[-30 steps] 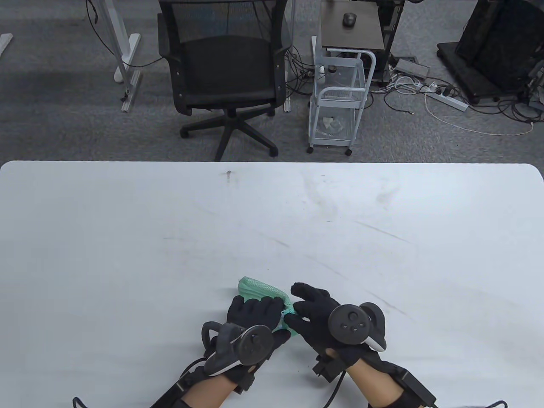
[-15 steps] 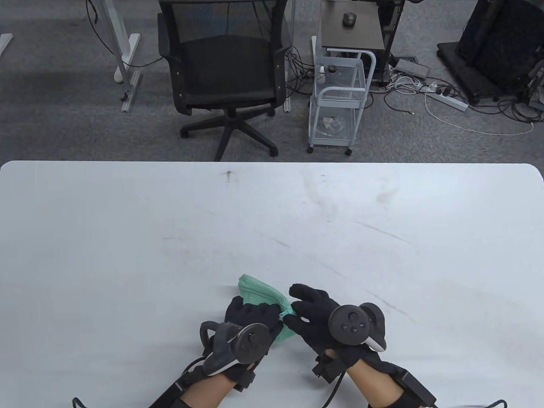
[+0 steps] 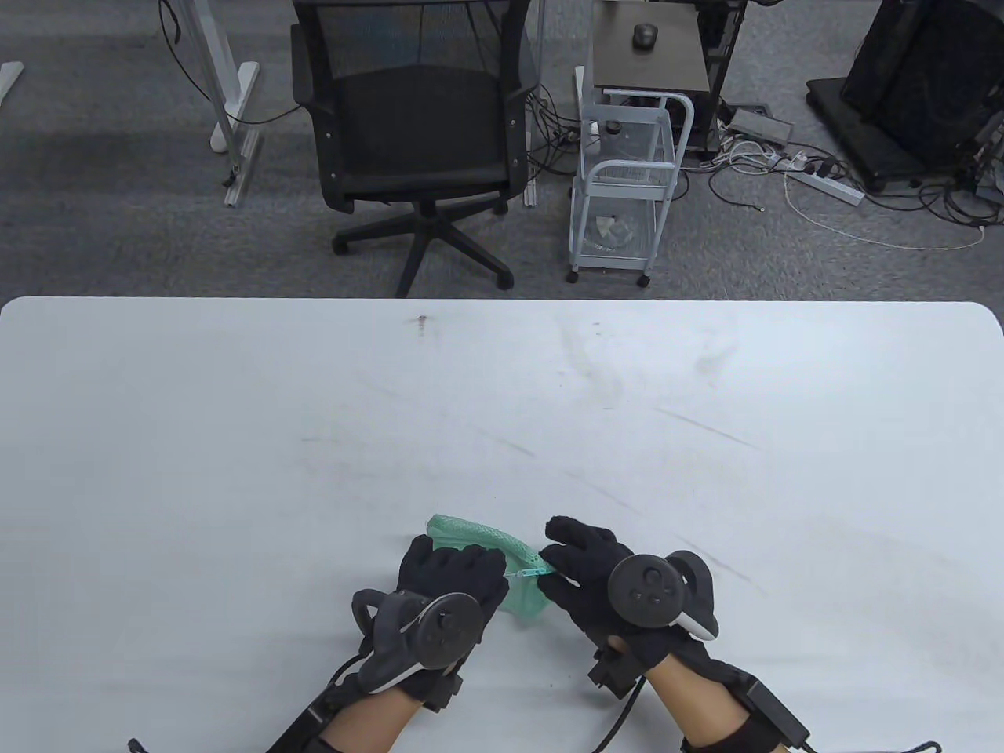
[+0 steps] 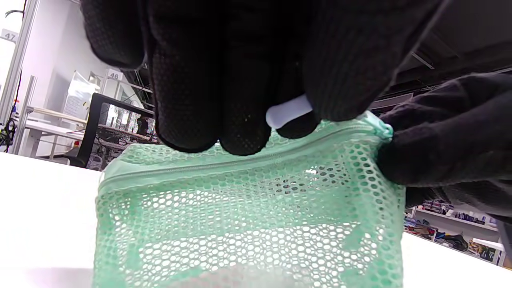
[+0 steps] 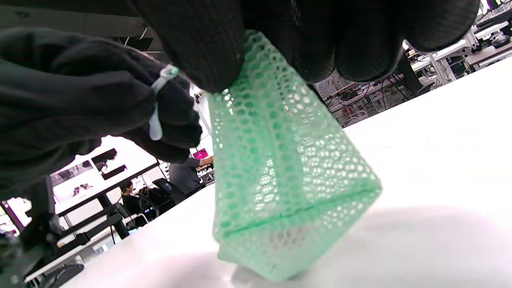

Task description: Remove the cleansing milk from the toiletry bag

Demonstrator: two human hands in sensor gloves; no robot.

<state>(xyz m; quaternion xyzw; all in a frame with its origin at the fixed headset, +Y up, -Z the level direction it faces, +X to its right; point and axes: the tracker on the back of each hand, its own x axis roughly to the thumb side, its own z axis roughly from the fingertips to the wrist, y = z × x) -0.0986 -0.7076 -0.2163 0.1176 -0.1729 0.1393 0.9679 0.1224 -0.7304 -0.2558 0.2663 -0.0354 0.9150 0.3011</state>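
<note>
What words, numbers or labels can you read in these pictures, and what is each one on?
"46": small white tag on background shelving, left wrist view.
"47": white tag on a pale post at far left, same view.
Mesh bag: no lettering visible.

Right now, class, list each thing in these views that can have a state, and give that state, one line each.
toiletry bag: green mesh, zip shut along the top, standing on the table, held at both ends.
zip pull: pinched by the left hand's fingers.
left hand: holds the bag's top edge and the pull.
right hand: pinches the bag's end.
cleansing milk: not clearly visible.
table: white, scuffed.
</note>
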